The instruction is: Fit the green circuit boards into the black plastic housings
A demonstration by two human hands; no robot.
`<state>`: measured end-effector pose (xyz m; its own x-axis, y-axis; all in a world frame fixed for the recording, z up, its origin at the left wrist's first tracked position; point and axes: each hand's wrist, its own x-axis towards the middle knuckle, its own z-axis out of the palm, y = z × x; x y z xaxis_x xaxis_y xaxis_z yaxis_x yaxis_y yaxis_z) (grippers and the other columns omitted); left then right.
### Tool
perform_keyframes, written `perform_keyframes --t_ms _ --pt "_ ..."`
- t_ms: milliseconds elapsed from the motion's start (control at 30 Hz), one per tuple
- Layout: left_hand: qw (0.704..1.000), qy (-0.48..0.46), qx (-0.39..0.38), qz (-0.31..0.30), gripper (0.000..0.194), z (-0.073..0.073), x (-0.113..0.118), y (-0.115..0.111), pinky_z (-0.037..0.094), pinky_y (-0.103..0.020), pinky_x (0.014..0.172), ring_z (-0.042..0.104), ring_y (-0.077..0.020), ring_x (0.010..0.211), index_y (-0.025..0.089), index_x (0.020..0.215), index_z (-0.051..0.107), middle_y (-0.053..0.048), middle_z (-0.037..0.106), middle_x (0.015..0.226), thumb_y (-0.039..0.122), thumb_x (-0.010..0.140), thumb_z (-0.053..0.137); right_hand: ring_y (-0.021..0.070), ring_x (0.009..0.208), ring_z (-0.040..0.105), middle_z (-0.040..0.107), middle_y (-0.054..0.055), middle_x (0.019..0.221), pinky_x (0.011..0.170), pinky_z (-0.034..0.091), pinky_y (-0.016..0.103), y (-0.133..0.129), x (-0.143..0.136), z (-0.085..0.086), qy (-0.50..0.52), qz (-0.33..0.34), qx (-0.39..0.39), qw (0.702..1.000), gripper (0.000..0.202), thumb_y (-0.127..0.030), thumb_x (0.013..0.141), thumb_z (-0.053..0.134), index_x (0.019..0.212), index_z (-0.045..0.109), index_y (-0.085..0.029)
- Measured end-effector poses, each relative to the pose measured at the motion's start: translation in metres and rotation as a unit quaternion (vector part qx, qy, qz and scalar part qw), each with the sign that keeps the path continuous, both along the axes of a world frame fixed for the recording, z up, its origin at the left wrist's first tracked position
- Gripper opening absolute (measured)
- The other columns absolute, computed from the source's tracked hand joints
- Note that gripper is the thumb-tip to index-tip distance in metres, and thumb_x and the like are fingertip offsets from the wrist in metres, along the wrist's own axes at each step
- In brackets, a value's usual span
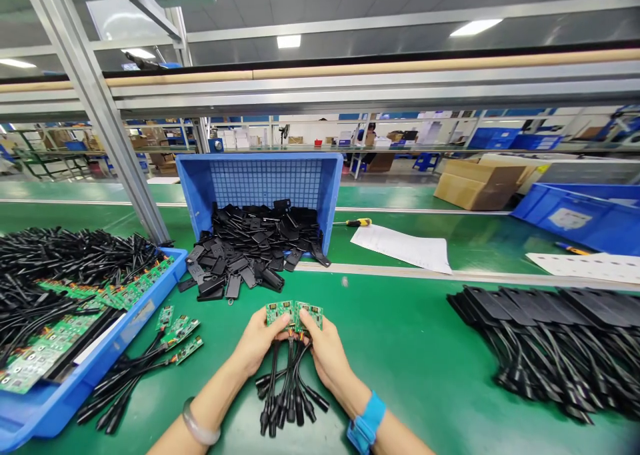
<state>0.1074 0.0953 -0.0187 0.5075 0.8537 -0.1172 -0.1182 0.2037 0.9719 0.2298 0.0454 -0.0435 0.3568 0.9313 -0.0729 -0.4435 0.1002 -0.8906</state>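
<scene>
My left hand [259,340] and my right hand [324,345] are side by side above the green bench, each pinching part of a bunch of green circuit boards [281,313]. My thumbs press on the boards' faces. Short coloured wires lead from the boards to several black cables [290,395] that hang between my hands, their plug ends toward me. Left of my left hand lie a few more boards with cables [187,350] on the bench. Beyond my hands, black plastic housings [233,286] spill out of a tipped blue crate [334,205].
On the left, a blue tray [125,340] holds many cabled boards. Rows of black housings with cables [543,315] lie at right. Farther back are a screwdriver [359,222], a paper sheet [405,248], a cardboard box [477,183] and a blue bin [570,215]. A metal post [107,128] rises at left.
</scene>
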Motion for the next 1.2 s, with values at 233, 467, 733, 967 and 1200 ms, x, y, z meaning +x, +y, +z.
perform_keyframes --t_ms 233,467,733,967,1200 --pt "0.997 -0.045 -0.033 -0.047 0.040 -0.001 -0.006 0.001 0.049 -0.024 0.070 0.062 -0.0133 0.070 0.011 0.093 0.068 -0.009 0.071 0.087 0.031 0.061 0.081 0.0183 0.070 0.061 0.071 0.004 0.076 0.068 0.048 0.030 0.000 0.003 0.001 0.001 0.016 -0.008 1.000 0.035 -0.037 0.062 0.081 0.083 0.066 -0.013" --pt "0.994 -0.013 -0.063 -0.089 0.047 -0.004 -0.009 0.006 0.049 -0.024 0.067 0.064 -0.0135 0.069 0.009 0.099 0.067 -0.009 0.071 0.083 0.035 0.062 0.080 0.0176 0.067 0.061 0.070 0.003 0.074 0.065 0.047 0.029 0.001 0.006 0.003 0.064 0.044 -0.016 0.997 0.036 -0.039 0.060 0.082 0.081 0.067 -0.014" --pt "0.995 0.023 -0.007 -0.097 0.041 -0.003 -0.006 0.002 0.047 -0.023 0.062 0.061 -0.0118 0.061 0.009 0.088 0.066 -0.007 0.070 0.074 0.037 0.060 0.079 0.0175 0.066 0.060 0.070 0.003 0.075 0.064 0.047 0.028 0.000 0.002 0.002 -0.025 0.033 -0.010 0.999 0.036 -0.040 0.059 0.082 0.081 0.068 -0.014" --pt "0.986 0.126 0.106 -0.004 0.019 -0.012 0.000 -0.001 0.047 -0.026 0.058 0.062 -0.0161 0.059 0.015 0.065 0.056 0.000 0.063 0.057 0.030 0.065 0.069 0.0175 0.064 0.059 0.069 0.004 0.072 0.062 0.046 0.029 0.001 -0.002 -0.009 -0.104 -0.026 0.006 0.994 0.031 -0.041 0.065 0.077 0.076 0.067 -0.014" --pt "0.971 0.160 0.177 0.035 0.009 -0.011 0.008 -0.011 0.051 -0.027 0.067 0.066 -0.0192 0.073 0.016 0.071 0.058 -0.003 0.067 0.069 0.024 0.071 0.060 0.0174 0.064 0.057 0.069 0.004 0.071 0.061 0.045 0.028 0.002 -0.003 -0.013 -0.142 -0.066 0.016 0.987 0.027 -0.040 0.068 0.074 0.074 0.067 -0.014"
